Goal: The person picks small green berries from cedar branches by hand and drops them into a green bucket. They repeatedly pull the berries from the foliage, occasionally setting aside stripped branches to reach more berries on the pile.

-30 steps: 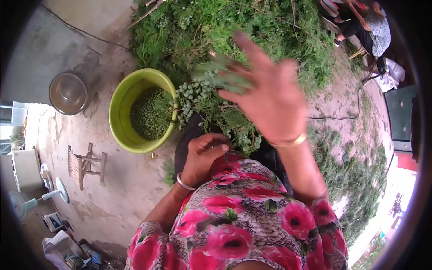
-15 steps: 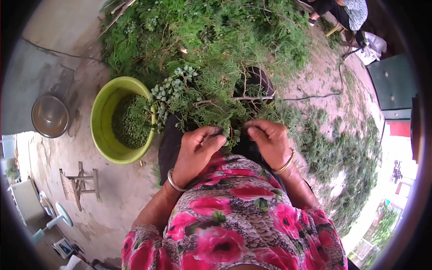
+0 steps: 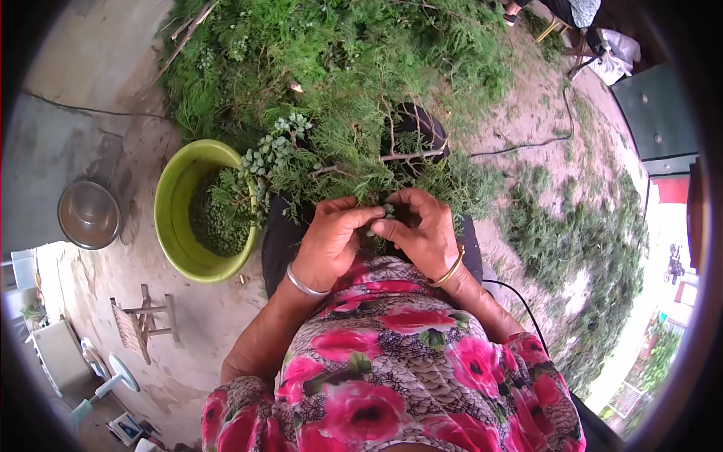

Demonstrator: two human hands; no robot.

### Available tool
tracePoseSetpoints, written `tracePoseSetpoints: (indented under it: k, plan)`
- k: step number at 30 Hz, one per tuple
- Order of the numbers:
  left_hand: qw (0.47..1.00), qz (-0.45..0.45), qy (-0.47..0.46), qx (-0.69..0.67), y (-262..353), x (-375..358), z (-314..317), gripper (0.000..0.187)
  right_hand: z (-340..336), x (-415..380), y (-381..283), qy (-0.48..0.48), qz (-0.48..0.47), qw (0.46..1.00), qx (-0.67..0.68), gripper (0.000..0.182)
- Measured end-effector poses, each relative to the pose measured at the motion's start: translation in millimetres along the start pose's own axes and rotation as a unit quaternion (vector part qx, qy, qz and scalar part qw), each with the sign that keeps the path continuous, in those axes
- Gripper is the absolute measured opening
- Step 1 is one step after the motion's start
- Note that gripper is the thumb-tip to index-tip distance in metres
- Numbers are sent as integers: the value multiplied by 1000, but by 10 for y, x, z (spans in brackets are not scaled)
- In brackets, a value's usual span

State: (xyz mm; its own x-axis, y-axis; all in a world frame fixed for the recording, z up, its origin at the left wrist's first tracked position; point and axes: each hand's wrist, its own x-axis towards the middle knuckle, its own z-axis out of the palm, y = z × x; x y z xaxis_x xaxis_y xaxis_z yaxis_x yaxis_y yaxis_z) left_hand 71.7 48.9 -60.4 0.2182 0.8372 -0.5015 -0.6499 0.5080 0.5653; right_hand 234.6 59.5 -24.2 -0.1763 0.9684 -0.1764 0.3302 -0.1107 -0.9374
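A leafy evergreen branch (image 3: 343,147) with a woody stem lies across my lap, its pale green cones (image 3: 275,147) clustered at its left end. My left hand (image 3: 331,241) is closed, thumb and fingers pinching a sprig at the branch's near edge. Close against it, my right hand (image 3: 423,233) is closed with its thumb and fingers on the same sprig, where small green cones (image 3: 374,226) partly show. To the left stands a yellow-green tub (image 3: 169,241) holding many small green cones (image 3: 215,222). Some of the branch overhangs its rim.
A large heap of cut greenery (image 3: 316,53) lies ahead, with more scattered sprigs (image 3: 572,233) at right. On the left are a metal bowl (image 3: 89,215), a small stool (image 3: 143,324) and a fan (image 3: 124,371). Another person (image 3: 561,11) sits at the far right.
My right hand has moved left to meet my left hand at the sprig, closing the gap between them. The view has shifted slightly.
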Motion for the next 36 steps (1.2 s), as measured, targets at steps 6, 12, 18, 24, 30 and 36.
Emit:
tracePoseSetpoints:
  k: [6,12,18,24,30,36]
  plan:
    - [997,23,1,67,41,-87,111,12,-25,15,32,-10,10,999,39,29]
    - [998,48,27,26,-42,-64,171,8,-81,-1,36,-40,105,972,207,16]
    - [994,81,11,78,19,-111,272,7,-78,29,-9,-48,57,978,192,13]
    - [992,110,-35,56,-116,-20,-31,9,-155,-46,-29,-76,138,873,461,15]
    - [984,118,-10,136,-169,51,1,13,-227,-116,-91,-71,119,915,378,19]
    - [974,92,-7,209,-9,-252,196,14,-139,-42,34,-38,51,996,67,12]
